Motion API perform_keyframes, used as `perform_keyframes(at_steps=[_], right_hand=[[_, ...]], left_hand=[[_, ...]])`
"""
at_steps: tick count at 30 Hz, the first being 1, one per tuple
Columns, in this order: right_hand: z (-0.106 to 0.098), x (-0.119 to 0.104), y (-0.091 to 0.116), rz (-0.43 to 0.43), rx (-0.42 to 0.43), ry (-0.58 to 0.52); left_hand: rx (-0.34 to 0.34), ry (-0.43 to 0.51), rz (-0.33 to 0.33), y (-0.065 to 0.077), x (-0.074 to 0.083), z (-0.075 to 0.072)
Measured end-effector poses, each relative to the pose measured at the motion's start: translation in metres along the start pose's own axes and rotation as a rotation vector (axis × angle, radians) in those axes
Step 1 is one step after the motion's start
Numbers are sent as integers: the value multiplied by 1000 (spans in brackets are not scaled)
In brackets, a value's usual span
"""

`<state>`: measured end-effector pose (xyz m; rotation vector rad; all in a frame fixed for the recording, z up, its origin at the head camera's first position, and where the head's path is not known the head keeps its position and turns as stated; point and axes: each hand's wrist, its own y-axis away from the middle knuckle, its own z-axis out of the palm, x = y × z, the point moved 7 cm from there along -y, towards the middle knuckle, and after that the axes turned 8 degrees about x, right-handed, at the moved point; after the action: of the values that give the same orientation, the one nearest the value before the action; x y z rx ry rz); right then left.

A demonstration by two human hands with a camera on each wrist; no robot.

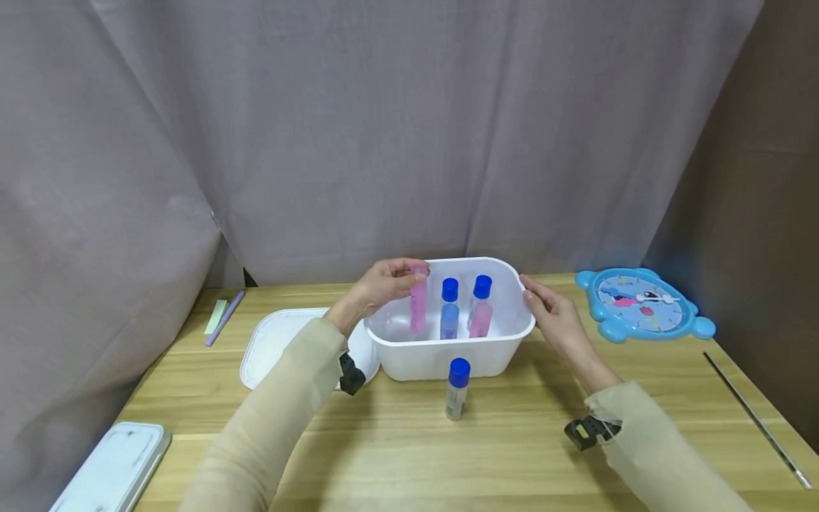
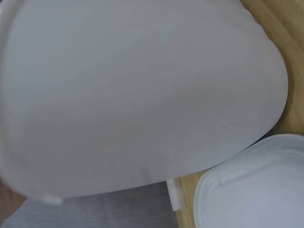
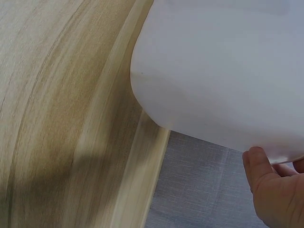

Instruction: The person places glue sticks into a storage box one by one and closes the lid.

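A white plastic bin stands on the table. My left hand reaches over its left side and pinches the top of a translucent pink tube, held upright inside. At the right end, my right hand grips the bin's rim between thumb and fingers; the right wrist view shows the hand at the rim's corner. Inside the bin are a blue-capped bottle of blue liquid and a blue-capped bottle of pink liquid. A blue-capped clear bottle stands in front. The left wrist view is mostly bin wall.
A white lid lies left of the bin, partly under my left forearm. Further left are a purple pen, a pale green strip and a white case. A blue clock and a thin metal rod lie at right.
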<state>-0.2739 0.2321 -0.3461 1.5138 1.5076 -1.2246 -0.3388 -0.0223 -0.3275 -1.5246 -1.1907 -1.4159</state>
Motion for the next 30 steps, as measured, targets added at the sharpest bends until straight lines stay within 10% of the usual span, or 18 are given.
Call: perform_keyframes(at_steps=[23, 30], right_hand=[[1, 2, 0, -4, -6, -22], [0, -1, 1, -7, -4, -21]], left_hand=[[99, -258, 74, -2, -5, 8], [69, -157, 189, 21, 15, 2]])
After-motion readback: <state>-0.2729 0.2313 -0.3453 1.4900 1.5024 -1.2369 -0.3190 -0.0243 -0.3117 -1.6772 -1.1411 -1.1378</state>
